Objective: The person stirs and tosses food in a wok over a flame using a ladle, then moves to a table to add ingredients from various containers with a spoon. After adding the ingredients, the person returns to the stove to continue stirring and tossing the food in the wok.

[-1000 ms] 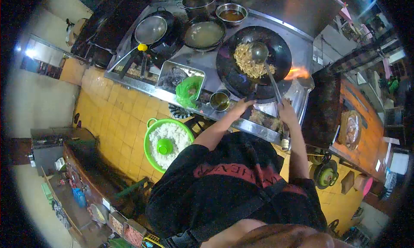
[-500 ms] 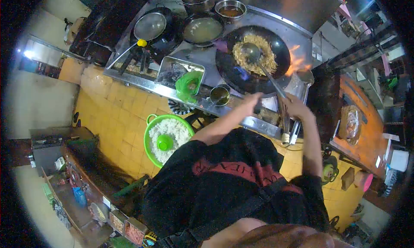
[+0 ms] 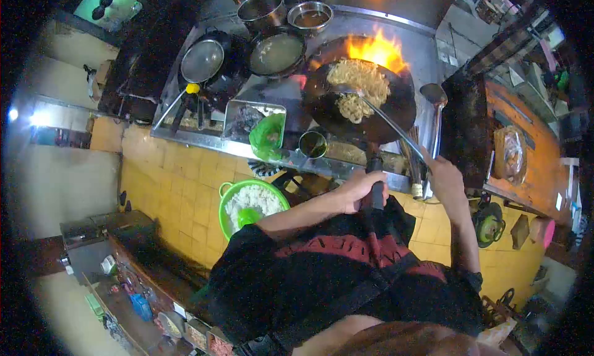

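A black wok (image 3: pixel 377 118) full of noodles (image 3: pixel 357 87) is tilted up over the burner, with orange flames (image 3: pixel 374 48) rising behind its far rim. My left hand (image 3: pixel 361 189) is shut on the wok's dark handle, pulled back toward my body. My right hand (image 3: pixel 443 178) grips the long handle of a metal ladle (image 3: pixel 387 121), whose bowl is in the noodles.
On the steel stove are a lidded pan (image 3: pixel 202 61), a pot of broth (image 3: pixel 275 51), two steel pots (image 3: pixel 262 7), a tray (image 3: pixel 245 118), a green bag (image 3: pixel 266 135) and a small cup (image 3: pixel 313 144). A green basin of rice (image 3: pixel 250 202) stands on the yellow tiled floor. Another ladle (image 3: pixel 434 96) rests right of the wok.
I pulled the wok back and tilted it up; the noodles slid and flames flared high at its far rim. My left hand moved back along the handle. The view shifted.
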A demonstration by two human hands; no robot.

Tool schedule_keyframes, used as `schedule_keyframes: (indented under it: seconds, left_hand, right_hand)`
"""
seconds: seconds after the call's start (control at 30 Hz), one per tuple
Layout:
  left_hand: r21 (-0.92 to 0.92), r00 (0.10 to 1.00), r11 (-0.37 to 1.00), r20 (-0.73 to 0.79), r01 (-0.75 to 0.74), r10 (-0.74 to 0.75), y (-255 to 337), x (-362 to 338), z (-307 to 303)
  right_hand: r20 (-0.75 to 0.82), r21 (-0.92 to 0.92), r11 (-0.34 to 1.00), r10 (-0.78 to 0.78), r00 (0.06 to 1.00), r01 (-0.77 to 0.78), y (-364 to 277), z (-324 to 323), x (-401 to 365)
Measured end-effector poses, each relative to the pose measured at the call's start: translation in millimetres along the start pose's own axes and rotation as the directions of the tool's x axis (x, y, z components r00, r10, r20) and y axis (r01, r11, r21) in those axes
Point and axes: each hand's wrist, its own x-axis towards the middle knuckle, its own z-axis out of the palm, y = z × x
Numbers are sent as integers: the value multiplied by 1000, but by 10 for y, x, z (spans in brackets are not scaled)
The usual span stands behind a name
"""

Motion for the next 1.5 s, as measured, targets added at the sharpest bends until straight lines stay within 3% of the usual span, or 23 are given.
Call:
schedule_keyframes:
  seconds: [0.1,0.13,0.23,0.3,0.37,0.4,0.43,0.5,0.57,0.6,0.63,0.73,0.83,0.9,0.97,1.03,1.07,1.1,1.23,1.3,1.37,1.43,1.5]
  left_hand:
    - [77,989,987,52,-144,140,194,399,-368]
    - [-142,993,987,-96,-81,67,309,587,-556]
    - [98,956,982,-231,-161,180,134,458,-545]
    - [-26,998,998,11,-59,59,-15,108,-331]
    - [-52,995,998,-92,34,-39,19,-124,-140]
    - [46,1000,999,-10,-3,3,3,49,-334]
    - [35,998,999,-55,23,-21,14,268,-514]
    - [143,956,953,-78,-269,281,-118,882,-1016]
    - [226,894,899,-169,-374,415,9,1114,-1221]
    - [151,876,909,-248,-388,414,64,1211,-1259]
    - [154,874,906,-242,-394,421,84,1258,-1316]
    - [287,928,911,-143,-295,345,84,1556,-1551]
    - [214,949,950,-167,-229,267,114,1575,-1550]
    - [137,957,966,-163,-220,241,157,1500,-1353]
    - [45,927,980,-319,-193,197,193,1280,-1049]
    - [-260,961,941,-229,-216,157,183,964,-564]
    - [-506,993,857,10,-98,119,352,548,-214]
    - [-334,998,942,42,-39,56,488,181,-1]
    - [-410,984,903,169,125,-60,598,335,-362]
    - [-120,984,979,-92,-164,154,482,508,-636]
    - [-15,945,999,-325,-45,38,226,529,-583]
    - [-112,997,993,-76,-39,31,-7,189,-248]
    - [-33,993,996,-85,85,-88,114,-179,117]
  right_hand:
    - [41,27,999,39,998,-40,39,238,-15]
    - [37,-14,996,89,995,-89,59,285,2]
    - [-33,-60,989,137,990,-138,271,446,197]
    - [-77,-72,988,130,988,-136,519,388,245]
    - [-113,330,944,12,994,26,688,138,288]
    - [140,419,881,177,974,-220,625,50,342]
    - [148,417,881,176,973,-222,510,156,445]
    - [10,380,895,247,969,-232,309,728,795]
    - [-439,77,996,-4,898,42,289,1692,1194]
    - [33,255,945,202,979,-203,138,1363,1200]
    - [24,254,946,203,979,-202,259,1082,1201]
    - [127,211,961,152,980,-177,508,280,1149]
    - [42,-70,975,212,976,-209,190,748,1413]
    - [13,50,961,271,962,-271,166,1034,1493]
    - [-33,323,946,44,998,-31,329,1126,1401]
    - [160,229,967,78,984,-114,73,69,860]
    - [164,68,976,193,967,-206,-79,-254,647]
    - [161,71,976,193,968,-206,-52,-216,555]
    - [42,-170,985,28,999,-20,-9,-107,229]
    - [19,-182,983,-21,1000,24,-26,-96,107]
    - [25,-142,990,-19,999,22,-39,-61,30]
    - [-23,-156,988,10,1000,-14,-109,61,53]
    - [-69,-169,985,25,997,-37,-162,118,95]
